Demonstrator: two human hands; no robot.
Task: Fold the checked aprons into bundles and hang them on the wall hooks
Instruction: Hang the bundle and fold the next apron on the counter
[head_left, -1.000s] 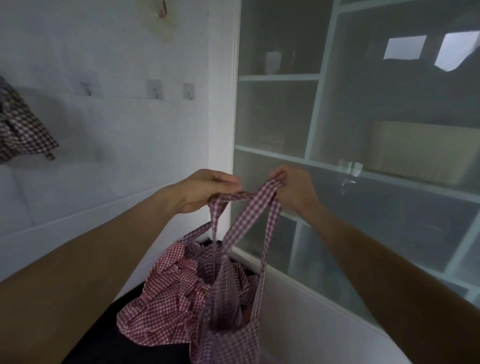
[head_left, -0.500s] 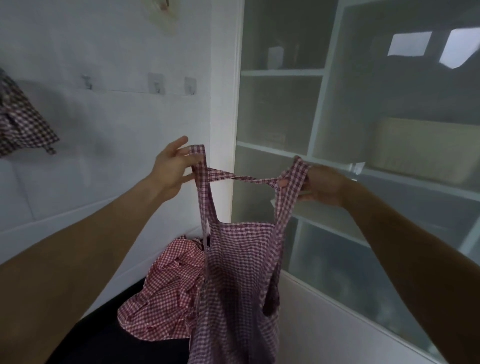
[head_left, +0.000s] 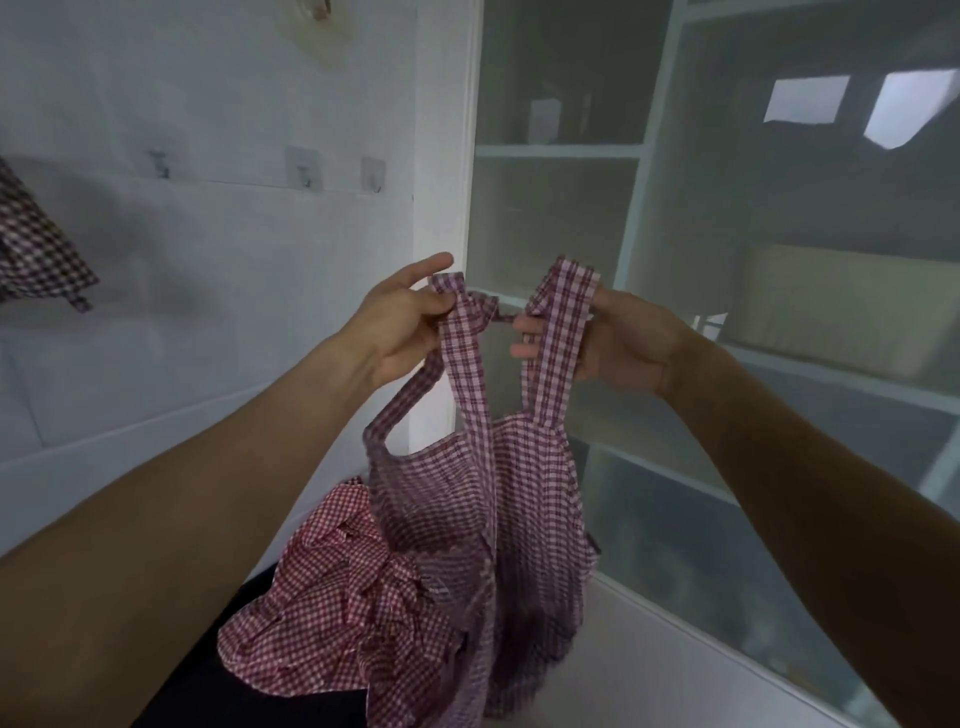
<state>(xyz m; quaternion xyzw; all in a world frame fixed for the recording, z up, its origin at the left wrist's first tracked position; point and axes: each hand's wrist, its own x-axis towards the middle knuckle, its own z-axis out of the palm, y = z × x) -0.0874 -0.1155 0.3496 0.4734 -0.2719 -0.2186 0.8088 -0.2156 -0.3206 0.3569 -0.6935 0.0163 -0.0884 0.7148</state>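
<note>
room: white wall (head_left: 223, 291) on the left, frosted-glass shelving (head_left: 727, 260) on the right, meeting at a corner straight ahead
wall hooks (head_left: 306, 171): three small clear ones in a row, far left of centre, all bare; a fourth pad higher up near the top edge
hung apron (head_left: 36, 249): dark checked bundle at the far left edge, against the wall, partly cut off
held apron (head_left: 483, 499): purple-pink check, hangs by its straps between both hands, bib facing the camera, lower end out of view
left hand (head_left: 400, 327): thumb and curled fingers pinch the left strap near its top, index finger sticks out straight
right hand (head_left: 613, 338): fingers curled round the right strap, which loops over the top of the hand
spare apron (head_left: 332, 603): red check, crumpled heap, near and low, behind the held one
dark surface (head_left: 249, 691): under the heap, bottom left
</note>
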